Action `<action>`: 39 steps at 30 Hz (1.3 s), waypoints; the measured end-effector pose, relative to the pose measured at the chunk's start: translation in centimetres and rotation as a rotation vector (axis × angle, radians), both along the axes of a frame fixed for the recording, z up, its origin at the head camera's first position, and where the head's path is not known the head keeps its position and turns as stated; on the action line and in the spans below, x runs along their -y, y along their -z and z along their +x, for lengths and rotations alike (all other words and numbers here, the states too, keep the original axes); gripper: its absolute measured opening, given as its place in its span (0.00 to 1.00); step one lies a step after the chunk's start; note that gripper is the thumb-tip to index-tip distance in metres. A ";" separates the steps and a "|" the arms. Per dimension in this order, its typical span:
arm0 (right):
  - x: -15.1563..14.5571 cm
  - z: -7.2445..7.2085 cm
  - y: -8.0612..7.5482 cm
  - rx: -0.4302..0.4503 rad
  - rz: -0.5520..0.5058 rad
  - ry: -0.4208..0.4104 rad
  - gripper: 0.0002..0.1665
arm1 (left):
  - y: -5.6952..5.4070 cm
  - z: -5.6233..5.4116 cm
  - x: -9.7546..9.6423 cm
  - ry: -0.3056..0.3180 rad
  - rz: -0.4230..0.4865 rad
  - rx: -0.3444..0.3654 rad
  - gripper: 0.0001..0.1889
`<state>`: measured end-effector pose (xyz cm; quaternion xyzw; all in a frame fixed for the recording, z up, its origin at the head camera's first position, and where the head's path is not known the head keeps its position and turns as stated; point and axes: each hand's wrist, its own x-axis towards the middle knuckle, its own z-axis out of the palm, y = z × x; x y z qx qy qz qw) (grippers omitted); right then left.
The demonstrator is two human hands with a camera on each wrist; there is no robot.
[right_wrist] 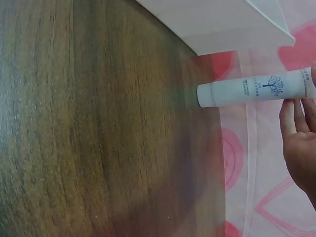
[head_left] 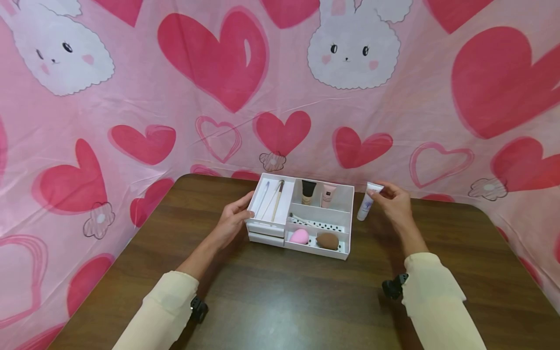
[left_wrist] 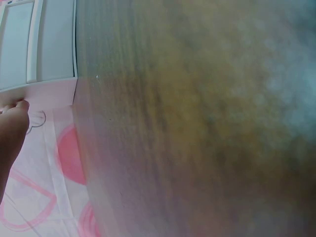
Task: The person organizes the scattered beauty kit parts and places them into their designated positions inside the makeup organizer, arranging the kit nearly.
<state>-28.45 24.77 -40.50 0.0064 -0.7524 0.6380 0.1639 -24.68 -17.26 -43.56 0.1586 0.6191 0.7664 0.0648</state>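
Observation:
A white compartment organizer (head_left: pixel 318 254) sits on the table. My left hand (head_left: pixel 229 219) rests at its left side, thumb by the front corner; in the left wrist view, the hand (left_wrist: pixel 14 123) meets the side wall near the top. My right hand (head_left: pixel 397 204) pinches a white squeeze tube (head_left: pixel 364 208) near its flat end, just right of the organizer. In the right wrist view, the tube (right_wrist: pixel 256 90) has its cap towards the tabletop and shows a blue tree print. The right thumb is mostly out of that frame.
The organizer holds slim brushes (head_left: pixel 277 201), a black-capped tube (head_left: pixel 308 188), a pink tube (head_left: pixel 327 192), a pink sponge (head_left: pixel 299 236) and a brown sponge (head_left: pixel 328 240). Two small drawers (head_left: pixel 266 233) face front. A heart-printed cloth (head_left: pixel 302 102) hangs behind the wooden table (head_left: pixel 280 301).

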 end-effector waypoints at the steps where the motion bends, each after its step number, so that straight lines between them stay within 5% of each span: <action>1: 0.0 -0.1 0.1 0.003 0.005 0.002 0.11 | 0.0 0.0 0.0 -0.001 -0.003 0.001 0.37; 4: -0.1 -0.2 0.2 0.010 0.049 0.023 0.10 | 0.0 0.0 0.0 -0.003 -0.009 0.002 0.37; 9: 0.0 -0.2 0.4 0.012 0.124 0.078 0.22 | 0.0 0.0 -0.1 -0.004 -0.005 0.001 0.37; 19: 0.2 0.1 -0.4 0.002 0.170 0.108 0.23 | 0.0 0.0 -0.1 -0.010 -0.004 0.000 0.37; 25: 0.3 0.6 -2.7 -0.013 0.091 0.111 0.04 | 0.1 0.0 -0.1 -0.010 -0.002 -0.007 0.37; 29: 0.3 0.8 -4.6 -0.044 0.039 0.118 0.16 | 0.0 0.0 -0.1 -0.007 -0.001 -0.007 0.37; 39: 1.4 1.2 -7.8 -0.191 -0.166 0.018 0.16 | 0.0 -0.1 -0.1 -0.014 0.007 0.001 0.36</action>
